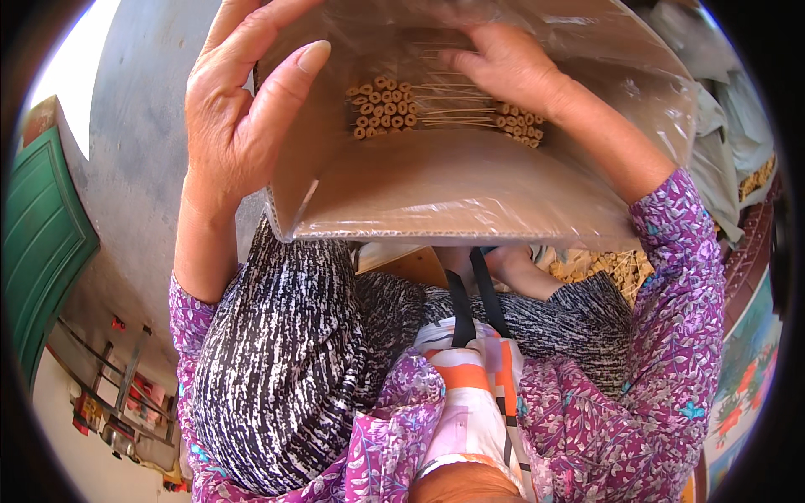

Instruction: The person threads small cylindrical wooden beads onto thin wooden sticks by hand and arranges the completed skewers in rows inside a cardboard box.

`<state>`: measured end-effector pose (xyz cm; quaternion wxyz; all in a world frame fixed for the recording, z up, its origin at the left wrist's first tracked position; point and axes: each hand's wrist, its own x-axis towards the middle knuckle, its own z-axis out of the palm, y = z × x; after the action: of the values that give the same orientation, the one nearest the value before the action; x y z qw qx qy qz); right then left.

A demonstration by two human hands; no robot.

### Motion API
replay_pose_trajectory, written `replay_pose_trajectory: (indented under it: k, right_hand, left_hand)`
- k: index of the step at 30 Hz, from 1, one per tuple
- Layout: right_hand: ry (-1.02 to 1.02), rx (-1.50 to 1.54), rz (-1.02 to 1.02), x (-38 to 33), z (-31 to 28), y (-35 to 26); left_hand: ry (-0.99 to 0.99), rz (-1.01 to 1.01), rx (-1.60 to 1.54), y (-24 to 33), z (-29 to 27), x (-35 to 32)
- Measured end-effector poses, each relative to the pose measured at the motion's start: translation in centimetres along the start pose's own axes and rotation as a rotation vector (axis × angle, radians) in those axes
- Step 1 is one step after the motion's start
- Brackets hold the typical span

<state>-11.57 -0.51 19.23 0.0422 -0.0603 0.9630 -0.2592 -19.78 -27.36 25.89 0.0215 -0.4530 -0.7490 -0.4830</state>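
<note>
A cardboard box (453, 197) with a clear plastic liner (650, 92) stands open before my knees. Inside it lie several thin skewers (457, 121) side by side. Stacked tan ring-shaped pieces (386, 109) cover their ends on the left, and more sit at the right ends. My left hand (239, 109) is by the box's left wall, fingers stretched and thumb apart, with nothing seen in it. Reaching into the box over the skewers is my right hand (516, 71); its thumb stands apart from the fingers, whose tips are blurred near the upper edge.
Loose tan pieces (604, 272) lie in a heap beyond my right leg, with more by grey plastic sheeting (725, 126) at the far right. On the left are a green panelled piece (50, 243) and a metal rack (126, 377).
</note>
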Motion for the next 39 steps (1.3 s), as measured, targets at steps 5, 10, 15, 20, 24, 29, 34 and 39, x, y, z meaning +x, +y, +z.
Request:
replay_pose_trajectory:
  k: [5,10,15,20,24,29,34,39]
  right_hand:
    - [0.031,0.553,0.008,-1.5,-4.7,-2.8]
    - [0.198,0.649,0.16,-3.0,-9.8,-3.7]
    - [0.267,0.546,0.255,-9.6,-13.8,0.2]
    - [0.291,0.48,0.561,-18.4,-13.5,7.2]
    - [0.393,0.768,0.822,-28.3,-7.2,14.8]
    - [0.256,0.594,1.302,-36.3,-1.7,15.8]
    - [0.062,0.515,1.294,-38.9,3.3,17.4]
    - [0.116,0.377,1.105,-28.6,6.4,21.1]
  left_hand:
    - [-0.017,-0.065,0.113,0.2,1.1,-2.0]
    - [-0.007,0.001,0.062,-5.4,1.4,-2.2]
    - [-0.061,-0.104,0.01,-8.4,3.1,-2.7]
    - [-0.218,-0.287,0.122,-10.0,1.2,-2.6]
    - [-0.298,-0.317,0.294,-7.2,-6.6,3.7]
    - [-0.689,-0.017,0.249,4.4,-3.6,9.5]
    - [-1.444,0.162,-0.177,14.4,11.2,8.1]
    - [-1.384,0.092,-0.288,12.1,21.0,3.0]
